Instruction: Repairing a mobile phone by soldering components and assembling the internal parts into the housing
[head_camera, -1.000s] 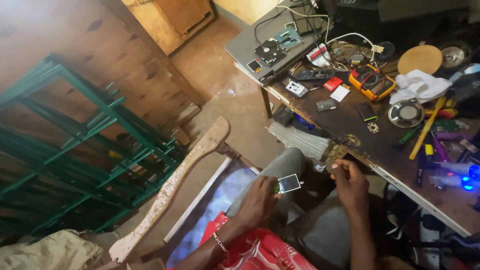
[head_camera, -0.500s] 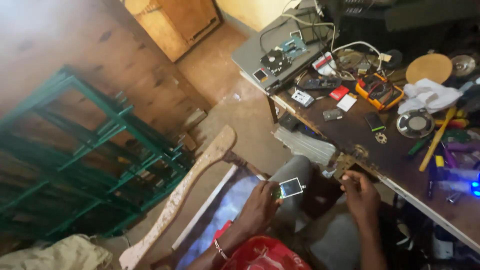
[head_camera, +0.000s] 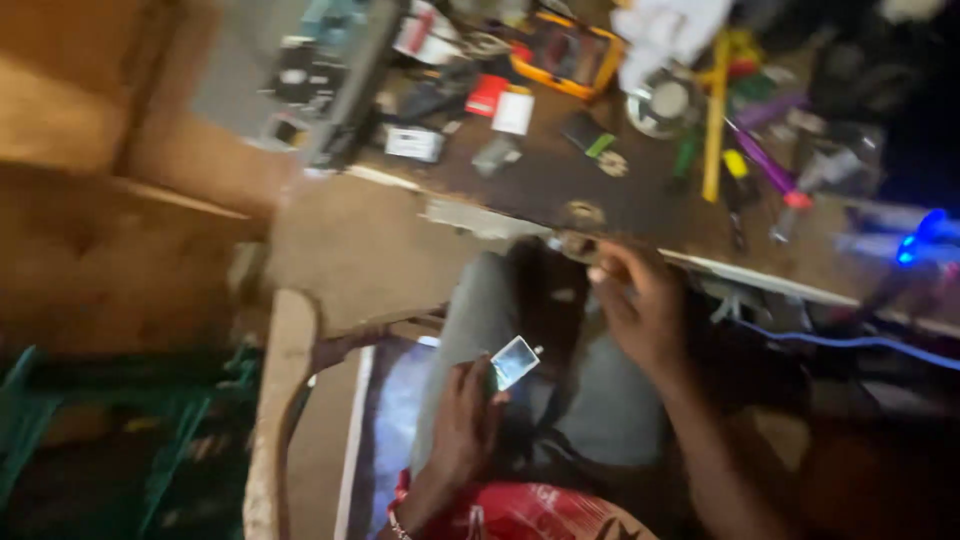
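The left hand (head_camera: 465, 425) pinches a small square silvery chip-like part (head_camera: 515, 361) at its fingertips, above the grey-trousered lap (head_camera: 600, 400). The right hand (head_camera: 640, 310) curls at the edge of the cluttered brown wooden workbench (head_camera: 540, 185); blur hides whether it grips anything. A long yellow stick-like tool (head_camera: 714, 115) lies on the bench.

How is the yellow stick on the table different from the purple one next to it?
The yellow stick is longer and lies almost straight up and down in the picture; the purple stick is shorter and slants. The yellow one looks thicker, the purple one thinner. Both lie on the cluttered table, away from both hands.
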